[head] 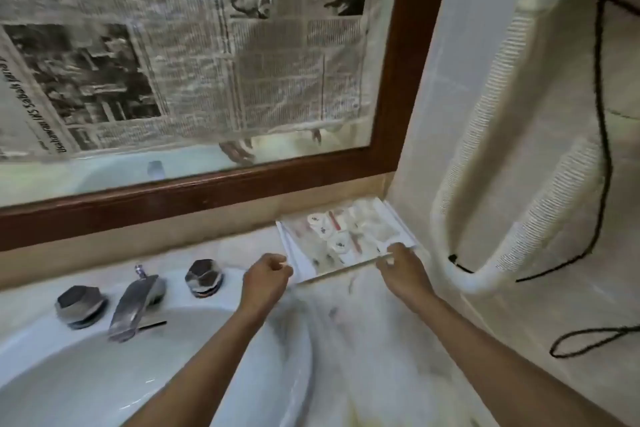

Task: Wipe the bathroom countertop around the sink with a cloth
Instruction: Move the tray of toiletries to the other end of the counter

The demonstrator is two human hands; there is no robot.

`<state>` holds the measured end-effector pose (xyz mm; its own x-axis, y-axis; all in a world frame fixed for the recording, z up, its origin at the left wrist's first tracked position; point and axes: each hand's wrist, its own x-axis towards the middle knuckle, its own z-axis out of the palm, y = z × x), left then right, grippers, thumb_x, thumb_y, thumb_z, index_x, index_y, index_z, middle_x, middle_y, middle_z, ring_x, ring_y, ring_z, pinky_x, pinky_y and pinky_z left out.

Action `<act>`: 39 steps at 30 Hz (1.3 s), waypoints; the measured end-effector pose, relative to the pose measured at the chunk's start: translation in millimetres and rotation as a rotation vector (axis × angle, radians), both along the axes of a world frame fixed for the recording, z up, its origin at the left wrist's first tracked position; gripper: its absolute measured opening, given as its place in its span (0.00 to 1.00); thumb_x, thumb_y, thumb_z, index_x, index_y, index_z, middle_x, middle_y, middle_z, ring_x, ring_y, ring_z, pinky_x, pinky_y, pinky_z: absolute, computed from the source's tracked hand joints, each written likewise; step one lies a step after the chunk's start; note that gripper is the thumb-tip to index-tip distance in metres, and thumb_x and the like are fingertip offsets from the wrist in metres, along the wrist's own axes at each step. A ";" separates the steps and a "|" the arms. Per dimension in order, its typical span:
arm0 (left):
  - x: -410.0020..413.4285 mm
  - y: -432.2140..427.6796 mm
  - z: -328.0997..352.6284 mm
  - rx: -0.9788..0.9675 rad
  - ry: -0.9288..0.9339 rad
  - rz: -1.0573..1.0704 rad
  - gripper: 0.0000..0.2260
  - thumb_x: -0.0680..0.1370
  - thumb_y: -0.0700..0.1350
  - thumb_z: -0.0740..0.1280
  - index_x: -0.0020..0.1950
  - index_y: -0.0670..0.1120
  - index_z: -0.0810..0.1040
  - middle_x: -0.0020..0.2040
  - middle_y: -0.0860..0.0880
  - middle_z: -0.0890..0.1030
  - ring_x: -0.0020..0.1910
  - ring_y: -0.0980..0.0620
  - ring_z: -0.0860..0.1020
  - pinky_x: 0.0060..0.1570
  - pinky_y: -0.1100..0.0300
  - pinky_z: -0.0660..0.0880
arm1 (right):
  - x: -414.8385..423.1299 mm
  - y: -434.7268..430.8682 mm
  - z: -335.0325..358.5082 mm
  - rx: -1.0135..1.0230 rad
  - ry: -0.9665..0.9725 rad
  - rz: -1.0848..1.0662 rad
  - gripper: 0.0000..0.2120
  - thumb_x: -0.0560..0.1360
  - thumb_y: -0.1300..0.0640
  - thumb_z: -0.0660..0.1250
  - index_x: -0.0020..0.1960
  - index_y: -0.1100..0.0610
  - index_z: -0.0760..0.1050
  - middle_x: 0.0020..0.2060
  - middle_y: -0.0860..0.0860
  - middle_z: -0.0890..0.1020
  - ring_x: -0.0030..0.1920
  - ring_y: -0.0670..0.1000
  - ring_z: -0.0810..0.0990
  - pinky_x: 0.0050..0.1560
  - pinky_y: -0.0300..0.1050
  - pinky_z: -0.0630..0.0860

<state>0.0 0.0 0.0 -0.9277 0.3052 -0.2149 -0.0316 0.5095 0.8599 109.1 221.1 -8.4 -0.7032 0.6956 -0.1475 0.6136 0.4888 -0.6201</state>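
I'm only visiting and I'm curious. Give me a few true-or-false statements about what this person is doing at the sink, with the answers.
1. Newspaper covers most of the mirror. True.
2. The right hand holds a cloth. False: it grips the front edge of the white tray, and no cloth is in view.
3. The white tray lies inside the sink. False: it is at the back right corner of the countertop, beside the wall.
4. The faucet has a dark knob on each side. True.
5. The left hand is down in the sink. False: it grips the tray's left edge.
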 end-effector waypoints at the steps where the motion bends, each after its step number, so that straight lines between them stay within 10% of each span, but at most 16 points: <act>1: -8.6 11.5 -6.9 -0.009 0.018 0.023 0.13 0.76 0.41 0.66 0.60 0.45 0.78 0.56 0.46 0.80 0.51 0.49 0.79 0.50 0.58 0.76 | -10.9 11.6 -5.4 0.030 0.006 -0.005 0.21 0.78 0.50 0.61 0.67 0.60 0.69 0.63 0.57 0.75 0.61 0.57 0.74 0.58 0.49 0.73; 8: -60.6 65.5 -56.9 -0.237 0.027 0.077 0.24 0.76 0.43 0.65 0.71 0.39 0.69 0.69 0.39 0.70 0.64 0.41 0.72 0.60 0.55 0.69 | -70.3 68.4 -44.0 0.165 -0.028 -0.103 0.25 0.78 0.51 0.61 0.70 0.65 0.65 0.66 0.61 0.71 0.67 0.60 0.69 0.64 0.52 0.68; 15: -68.0 81.8 -75.0 -0.337 -0.014 0.087 0.08 0.73 0.36 0.61 0.51 0.36 0.72 0.54 0.38 0.76 0.53 0.38 0.75 0.50 0.53 0.72 | -89.0 82.6 -65.5 0.155 -0.066 -0.157 0.24 0.79 0.54 0.58 0.71 0.65 0.62 0.69 0.61 0.68 0.69 0.61 0.65 0.66 0.51 0.64; 39: -0.4 -48.4 7.8 -0.125 -0.132 0.276 0.12 0.70 0.32 0.58 0.41 0.46 0.77 0.43 0.43 0.80 0.42 0.41 0.79 0.41 0.52 0.78 | -35.3 -3.4 3.4 -0.085 0.002 -0.320 0.21 0.78 0.56 0.59 0.67 0.65 0.65 0.68 0.61 0.68 0.67 0.61 0.64 0.62 0.56 0.66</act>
